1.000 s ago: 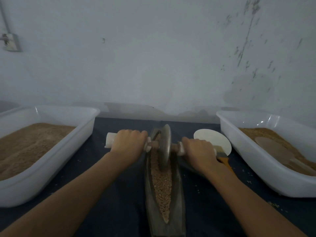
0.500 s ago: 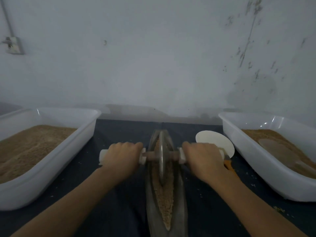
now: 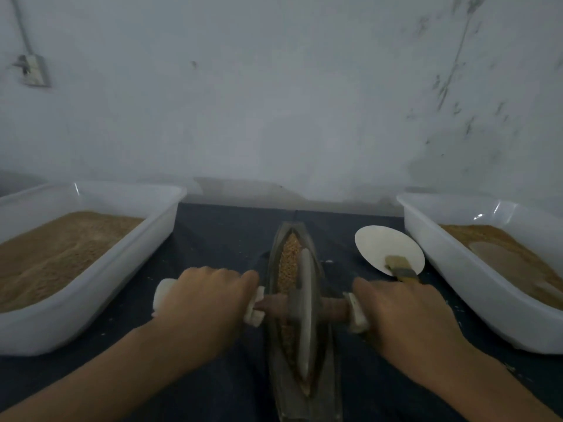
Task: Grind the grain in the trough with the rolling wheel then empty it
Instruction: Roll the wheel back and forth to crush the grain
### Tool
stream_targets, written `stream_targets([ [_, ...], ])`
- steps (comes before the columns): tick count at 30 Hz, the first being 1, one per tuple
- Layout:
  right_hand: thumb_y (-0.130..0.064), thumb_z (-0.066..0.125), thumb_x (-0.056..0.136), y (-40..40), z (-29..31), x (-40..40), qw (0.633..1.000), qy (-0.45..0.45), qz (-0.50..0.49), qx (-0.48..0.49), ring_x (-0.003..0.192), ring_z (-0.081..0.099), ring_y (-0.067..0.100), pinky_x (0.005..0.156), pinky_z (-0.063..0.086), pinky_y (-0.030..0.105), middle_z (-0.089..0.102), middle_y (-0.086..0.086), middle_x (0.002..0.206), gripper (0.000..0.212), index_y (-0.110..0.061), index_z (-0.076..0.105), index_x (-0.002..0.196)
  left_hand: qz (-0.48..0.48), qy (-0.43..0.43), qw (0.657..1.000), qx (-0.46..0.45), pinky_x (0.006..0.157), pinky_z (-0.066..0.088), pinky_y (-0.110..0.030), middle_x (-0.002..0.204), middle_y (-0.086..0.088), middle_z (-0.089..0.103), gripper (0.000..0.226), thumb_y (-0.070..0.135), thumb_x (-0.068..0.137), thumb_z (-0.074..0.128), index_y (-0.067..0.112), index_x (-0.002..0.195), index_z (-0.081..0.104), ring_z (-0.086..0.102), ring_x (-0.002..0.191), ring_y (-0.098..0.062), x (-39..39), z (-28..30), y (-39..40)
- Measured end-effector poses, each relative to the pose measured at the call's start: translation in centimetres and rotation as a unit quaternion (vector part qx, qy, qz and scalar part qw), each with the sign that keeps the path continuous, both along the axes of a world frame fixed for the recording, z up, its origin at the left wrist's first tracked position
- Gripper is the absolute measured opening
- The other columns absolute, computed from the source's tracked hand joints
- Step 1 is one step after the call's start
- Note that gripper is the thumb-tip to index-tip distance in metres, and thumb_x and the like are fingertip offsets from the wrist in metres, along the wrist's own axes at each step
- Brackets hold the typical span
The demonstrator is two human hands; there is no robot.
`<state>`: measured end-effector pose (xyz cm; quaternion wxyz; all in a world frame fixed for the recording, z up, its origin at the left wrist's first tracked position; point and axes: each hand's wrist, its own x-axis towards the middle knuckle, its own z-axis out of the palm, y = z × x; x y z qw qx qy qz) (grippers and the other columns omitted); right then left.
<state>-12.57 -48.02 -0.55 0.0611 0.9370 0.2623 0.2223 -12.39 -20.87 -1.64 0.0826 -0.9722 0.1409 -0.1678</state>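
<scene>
Gripping the axle handles on either side of the rolling wheel [image 3: 305, 312], our two hands hold it upright in the trough [image 3: 304, 385]. Our left hand [image 3: 202, 309] has its fingers curled over the white sleeve of the left handle [image 3: 254, 306], just left of the wheel; our right hand [image 3: 405, 318] is wrapped the same way round the right handle [image 3: 355, 312], so each grip is closed on its handle. The wheel stands on edge about midway along the trough, its brown axle crossing above the trough's rims.

The trough is a long, dark, boat-shaped vessel lying on the dark tabletop [image 3: 219, 239], pointing away from us toward the wall [image 3: 274, 102]. Grain [image 3: 289, 257] fills its channel beyond the wheel, and a thin strip of it shows beside the wheel on the near side.

Right of the trough and beyond our right hand lies a round white plate [image 3: 380, 245], with a small brush [image 3: 399, 268] resting on its near edge. Farther right of the trough stands a white plastic tub [image 3: 441, 269] holding brown meal, with a flat scoop-like piece lying in it. Left of the trough stands another white tub [image 3: 106, 269], also filled with brown meal. A few loose crumbs dot the tabletop around the trough.
</scene>
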Motion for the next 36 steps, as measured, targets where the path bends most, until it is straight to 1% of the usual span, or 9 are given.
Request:
stream_targets([
  [1,-0.031,0.088,0.037,0.2,0.1,0.0,1.000,0.003,-0.007,-0.005,0.041,0.032,0.009,0.038,0.014,0.017,0.049,-0.006,0.051,0.053,-0.028,0.045,0.067,0.008,-0.001,1.000,0.003,0.054,0.024,-0.030,0.068,0.013,0.035,0.040,0.045,0.078,0.059,0.037,0.078,0.020,0.034,0.059,-0.009,0.1,0.0,-0.1],
  [3,-0.034,0.076,0.066,0.7,-0.5,1.5,0.999,0.023,-0.041,-0.025,0.054,0.049,0.013,0.048,0.037,0.026,0.056,-0.007,0.068,0.039,-0.030,0.039,0.078,0.023,-0.004,1.000,0.000,0.058,0.030,-0.030,0.074,0.011,0.042,0.035,0.041,0.079,0.059,0.035,0.081,0.025,0.043,0.064,-0.013,1.3,-0.1,-0.5],
  [7,-0.029,0.058,0.088,2.0,-0.7,7.4,0.993,0.027,-0.115,-0.004,0.077,0.060,0.022,0.060,0.037,0.031,0.063,-0.002,0.089,0.021,-0.026,0.037,0.088,0.049,-0.031,0.998,-0.008,0.063,0.034,-0.032,0.091,0.005,0.061,0.027,0.034,0.083,0.059,0.028,0.084,0.033,0.061,0.082,-0.022,6.6,-0.4,-1.1],
  [12,-0.020,0.056,0.089,3.1,-0.4,10.8,0.991,-0.001,-0.136,-0.015,0.082,0.062,0.028,0.059,0.034,0.033,0.065,0.004,0.093,0.012,-0.019,0.048,0.098,0.055,-0.029,0.998,-0.022,0.064,0.036,-0.033,0.094,0.003,0.064,0.028,0.035,0.083,0.062,0.028,0.086,0.034,0.061,0.084,-0.023,9.9,-0.1,-1.1],
  [19,-0.027,0.070,0.073,1.0,0.5,1.9,0.995,0.049,-0.040,-0.081,0.069,0.060,0.019,0.056,0.041,0.031,0.061,-0.005,0.082,0.033,-0.026,0.046,0.096,0.029,0.050,0.998,-0.025,0.058,0.030,-0.027,0.077,0.014,0.052,0.034,0.045,0.079,0.059,0.036,0.075,0.026,0.048,0.066,-0.005,1.5,-0.7,0.4],
  [22,-0.030,0.076,0.065,0.7,1.2,0.7,0.994,0.036,-0.041,-0.094,0.061,0.056,0.015,0.043,0.017,0.024,0.059,-0.007,0.076,0.037,-0.027,0.048,0.089,0.028,0.066,0.997,-0.016,0.057,0.029,-0.026,0.071,0.015,0.043,0.033,0.048,0.079,0.058,0.040,0.075,0.026,0.038,0.060,-0.003,-0.3,-0.4,0.8],
  [25,-0.028,0.062,0.083,1.4,0.5,3.0,0.994,0.063,-0.071,-0.057,0.076,0.059,0.017,0.058,0.036,0.030,0.060,-0.007,0.089,0.024,-0.027,0.041,0.094,0.047,0.040,0.998,-0.019,0.060,0.032,-0.028,0.072,0.012,0.043,0.028,0.044,0.082,0.057,0.037,0.080,0.029,0.043,0.064,-0.008,1.5,-0.2,0.0],
  [32,-0.026,0.056,0.089,2.6,-1.1,10.8,0.991,0.005,-0.132,0.013,0.077,0.061,0.023,0.065,0.047,0.035,0.065,0.001,0.090,0.011,-0.023,0.046,0.092,0.060,-0.058,0.996,-0.010,0.062,0.035,-0.032,0.091,0.004,0.064,0.027,0.039,0.082,0.060,0.029,0.083,0.034,0.063,0.082,-0.021,9.8,-0.1,-1.2],
  [36,-0.034,0.059,0.088,1.8,-1.2,9.1,0.993,0.042,-0.107,0.004,0.072,0.057,0.019,0.061,0.042,0.032,0.063,-0.002,0.089,0.020,-0.025,0.041,0.090,0.040,-0.054,0.998,0.000,0.059,0.032,-0.032,0.085,0.005,0.061,0.035,0.039,0.078,0.063,0.030,0.081,0.030,0.056,0.070,-0.018,8.6,-0.4,-0.8],
])
